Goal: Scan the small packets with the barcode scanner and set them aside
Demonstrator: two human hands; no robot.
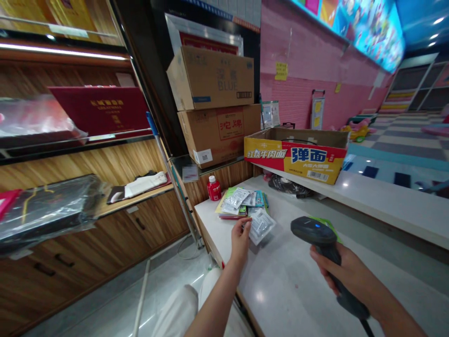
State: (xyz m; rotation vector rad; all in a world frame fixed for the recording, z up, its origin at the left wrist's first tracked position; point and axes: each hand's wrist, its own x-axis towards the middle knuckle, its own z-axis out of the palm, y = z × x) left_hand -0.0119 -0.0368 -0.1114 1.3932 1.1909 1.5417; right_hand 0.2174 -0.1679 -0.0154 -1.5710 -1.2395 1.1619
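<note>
My right hand (336, 267) is wrapped round the handle of a black barcode scanner (314, 230), which has a blue light on top and a cord trailing below. My left hand (242, 234) has its fingers bent and pinched at the edge of a clear plastic packet (260, 226) with printing on it. Beyond that packet lies a pile of small sachets (236, 198) and colourful booklets or packs (261, 199). A green packet (326, 225) is partly hidden behind the scanner. To the left of the pile stands a red bottle (213, 188) with a white cap.
The white counter (277, 290) carries these things. On a raised ledge (379, 189) sits a yellow and red open carton (298, 157). Two brown cartons (217, 133) are stacked at the back. Wooden shelves and a leaning pole (164, 154) stand left.
</note>
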